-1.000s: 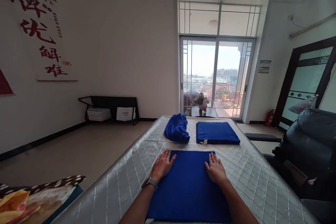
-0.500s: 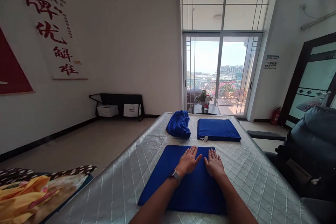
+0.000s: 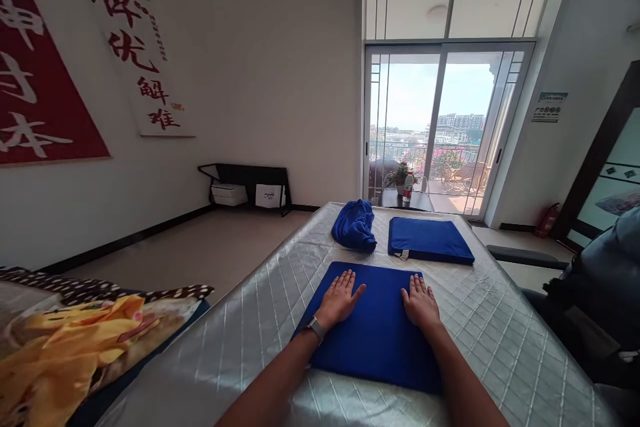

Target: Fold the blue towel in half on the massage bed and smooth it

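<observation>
A flat, folded blue cloth (image 3: 377,327) lies in front of me on a table with a silvery quilted cover (image 3: 240,333). My left hand (image 3: 339,297) rests flat on its far left part, fingers stretched out, a watch (image 3: 315,328) on the wrist. Near the far right corner my right hand (image 3: 420,301) lies palm down with its fingers stretched, partly over the cloth's right edge. Beyond the hands sit a crumpled blue cloth (image 3: 354,225) on the left and a neatly folded blue stack (image 3: 431,239) with a white tag on the right.
Yellow patterned bedding (image 3: 100,347) fills the lower left. A dark chair (image 3: 595,307) stands close along the right side. Past the table's far end, a small table (image 3: 405,200) bears a plant and a bottle (image 3: 408,187) before the sliding glass door (image 3: 440,127).
My hands have moved apart across the blue cloth, the left one leftward and the right one toward the right edge. The view has turned slightly left.
</observation>
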Demonstrator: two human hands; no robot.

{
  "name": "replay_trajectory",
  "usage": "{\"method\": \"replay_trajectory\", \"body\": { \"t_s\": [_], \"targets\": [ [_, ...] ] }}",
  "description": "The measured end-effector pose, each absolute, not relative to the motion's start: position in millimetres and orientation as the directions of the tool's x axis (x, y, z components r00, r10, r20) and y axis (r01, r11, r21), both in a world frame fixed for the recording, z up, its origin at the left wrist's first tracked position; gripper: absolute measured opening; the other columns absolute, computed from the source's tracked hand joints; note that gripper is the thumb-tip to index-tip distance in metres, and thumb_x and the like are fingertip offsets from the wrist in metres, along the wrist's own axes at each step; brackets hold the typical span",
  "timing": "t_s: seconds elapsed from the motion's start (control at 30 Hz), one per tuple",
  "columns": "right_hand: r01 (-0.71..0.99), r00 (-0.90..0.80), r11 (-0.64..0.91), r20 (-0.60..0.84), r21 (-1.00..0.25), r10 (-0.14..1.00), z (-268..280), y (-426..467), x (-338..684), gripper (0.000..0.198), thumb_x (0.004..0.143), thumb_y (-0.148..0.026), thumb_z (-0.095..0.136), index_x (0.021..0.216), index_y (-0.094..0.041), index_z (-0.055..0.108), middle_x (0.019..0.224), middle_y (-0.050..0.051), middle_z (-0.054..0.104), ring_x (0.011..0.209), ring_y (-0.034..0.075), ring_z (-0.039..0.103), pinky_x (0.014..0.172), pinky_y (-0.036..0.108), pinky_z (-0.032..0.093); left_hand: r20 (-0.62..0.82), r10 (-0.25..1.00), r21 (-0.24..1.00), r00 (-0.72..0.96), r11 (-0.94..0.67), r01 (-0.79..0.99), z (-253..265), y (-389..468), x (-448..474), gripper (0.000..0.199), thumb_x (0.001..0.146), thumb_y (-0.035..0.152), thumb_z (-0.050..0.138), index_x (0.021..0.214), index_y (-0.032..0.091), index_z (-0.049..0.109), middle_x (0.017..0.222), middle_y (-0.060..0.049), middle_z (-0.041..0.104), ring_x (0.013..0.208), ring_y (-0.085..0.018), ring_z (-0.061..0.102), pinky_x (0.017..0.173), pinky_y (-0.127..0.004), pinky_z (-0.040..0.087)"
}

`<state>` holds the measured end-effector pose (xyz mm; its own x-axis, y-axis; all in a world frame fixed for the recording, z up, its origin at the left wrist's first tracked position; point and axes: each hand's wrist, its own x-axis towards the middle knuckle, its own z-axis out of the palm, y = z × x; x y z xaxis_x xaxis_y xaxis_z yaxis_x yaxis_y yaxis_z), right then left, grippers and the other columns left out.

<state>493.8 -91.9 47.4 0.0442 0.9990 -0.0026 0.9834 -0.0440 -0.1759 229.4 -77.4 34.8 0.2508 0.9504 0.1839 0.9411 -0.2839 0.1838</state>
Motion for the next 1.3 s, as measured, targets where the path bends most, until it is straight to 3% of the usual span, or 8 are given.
{"method": "replay_trajectory", "body": {
  "t_s": [0.27,0.47,0.77,0.93,1.13,1.3],
  "targets": [
    [0.986,0.044,-0.043,0.003,-0.162,0.999,44,-88,496,0.072,0.1,-0.049,0.016,0.159,-0.009,0.013,0.168,0.008,0.01,0.154,0.018,0.003,0.124,0.039,0.004,0.172,0.979,0.219,0.106,-0.143,0.965,25,-83,157,0.088,0.098,0.068,0.007,0.156,0.004,0.028,0.163,-0.017,0.027,0.152,-0.026,0.022,0.124,-0.042,0.017],
    [0.987,0.058,-0.054,0.018,-0.151,0.998,44,-90,495,0.072,0.099,-0.049,0.016,0.159,-0.01,0.015,0.168,0.007,0.012,0.154,0.018,0.006,0.123,0.038,0.005,0.222,0.969,0.22,0.104,-0.154,0.963,23,-84,162,0.083,0.099,0.066,0.012,0.155,0.007,0.031,0.16,-0.017,0.034,0.151,-0.027,0.026,0.122,-0.044,0.02],
    [0.989,0.096,-0.095,0.003,-0.115,0.995,62,-105,483,0.07,0.1,-0.046,0.016,0.159,-0.009,0.013,0.168,0.008,0.011,0.154,0.017,0.003,0.123,0.037,0.003,0.224,0.971,0.255,0.085,-0.142,0.957,32,-92,162,0.083,0.099,0.065,0.013,0.155,0.007,0.031,0.161,-0.018,0.032,0.15,-0.028,0.027,0.122,-0.044,0.02],
    [0.991,0.111,-0.105,0.076,-0.077,0.991,75,-123,475,0.067,0.1,-0.04,0.016,0.159,-0.008,0.016,0.167,0.008,0.014,0.154,0.018,0.005,0.123,0.038,0.002,0.22,0.972,0.261,0.076,-0.134,0.956,40,-98,163,0.082,0.099,0.064,0.014,0.154,0.005,0.032,0.161,-0.018,0.032,0.15,-0.027,0.027,0.122,-0.042,0.019],
    [0.991,0.086,-0.083,0.028,-0.103,0.996,57,-154,480,0.069,0.099,-0.044,0.016,0.159,-0.009,0.018,0.167,0.007,0.016,0.154,0.018,0.009,0.123,0.039,0.011,0.231,0.97,0.245,0.07,-0.128,0.961,33,-95,166,0.083,0.099,0.062,0.015,0.153,0.003,0.033,0.161,-0.019,0.032,0.15,-0.027,0.027,0.123,-0.042,0.019],
    [0.988,0.097,-0.094,0.023,-0.121,0.995,48,-168,483,0.071,0.099,-0.046,0.017,0.159,-0.008,0.017,0.167,0.008,0.015,0.154,0.019,0.009,0.123,0.039,0.008,0.23,0.97,0.223,0.077,-0.129,0.966,33,-92,163,0.082,0.098,0.064,0.013,0.154,0.006,0.034,0.16,-0.018,0.034,0.15,-0.028,0.027,0.122,-0.044,0.021]
  ]
}}
